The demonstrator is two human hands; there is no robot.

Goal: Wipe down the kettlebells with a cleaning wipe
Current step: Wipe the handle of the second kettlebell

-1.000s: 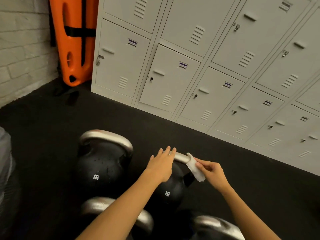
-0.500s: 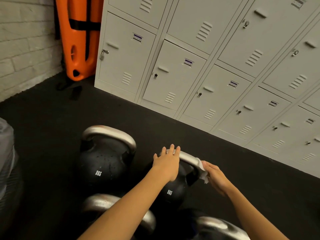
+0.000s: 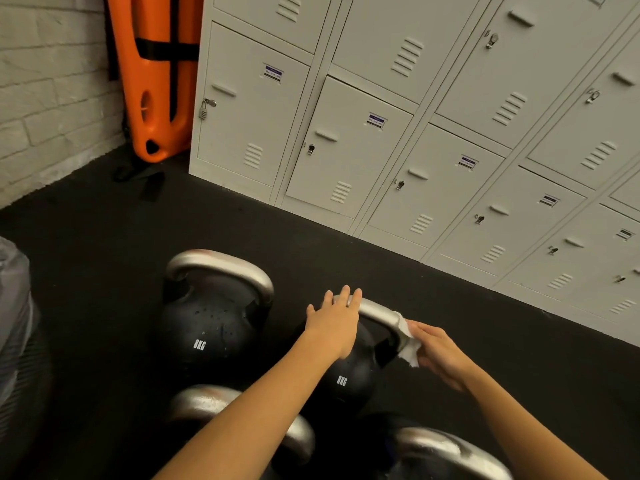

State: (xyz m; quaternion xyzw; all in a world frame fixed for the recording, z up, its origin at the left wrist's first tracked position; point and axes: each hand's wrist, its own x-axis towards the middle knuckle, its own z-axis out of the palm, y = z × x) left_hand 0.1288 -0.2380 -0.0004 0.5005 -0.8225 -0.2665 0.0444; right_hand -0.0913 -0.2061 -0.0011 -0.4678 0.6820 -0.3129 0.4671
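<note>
On the shiny handle of the middle kettlebell (image 3: pixel 349 375), the right hand (image 3: pixel 438 355) pinches a white wipe (image 3: pixel 408 344) against the bend. The left hand (image 3: pixel 334 323) lies flat on that handle with straight fingers. More kettlebells (image 3: pixel 211 317) sit close by on the black floor (image 3: pixel 86 254), near the gray lockers (image 3: pixel 415 150).

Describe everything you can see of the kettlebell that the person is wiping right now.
The kettlebell has a round black body marked "8KG" in white and a looped handle of bare silvery metal. It stands upright on the dark floor, right of a similar one. The left hand rests on the handle's top with straight fingers. The right hand presses a white cleaning wipe against the handle's right bend. The arm hides part of the body.
</note>
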